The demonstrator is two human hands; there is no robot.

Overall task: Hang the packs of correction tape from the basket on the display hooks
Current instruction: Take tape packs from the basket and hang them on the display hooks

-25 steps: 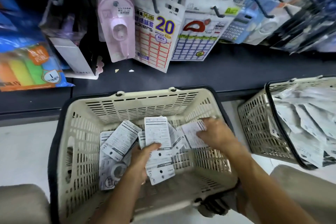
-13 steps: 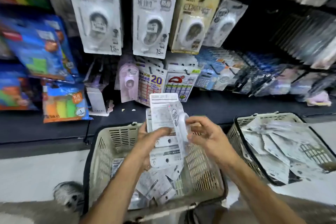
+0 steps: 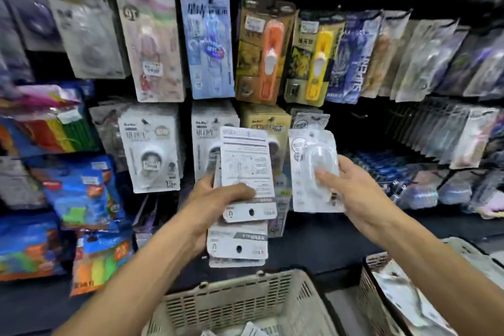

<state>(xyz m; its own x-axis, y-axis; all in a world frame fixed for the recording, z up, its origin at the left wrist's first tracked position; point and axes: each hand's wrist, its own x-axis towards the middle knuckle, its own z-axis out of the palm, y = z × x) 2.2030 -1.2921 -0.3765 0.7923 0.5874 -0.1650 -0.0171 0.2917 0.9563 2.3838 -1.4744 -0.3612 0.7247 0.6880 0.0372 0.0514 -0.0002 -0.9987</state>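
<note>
Left hand gripping stacked packs, right hand pinching one pack, basket below

Dim shop light, with dark gaps between the hanging goods. Motion blur smears the frame edges (worst at the left and top right), wide-angle bending curves the rows, and glare glints off a clear blister pack.

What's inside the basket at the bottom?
Inside the near basket only a few white packs peek out at the picture's lower edge. The rest of its inside is cut off.
</note>
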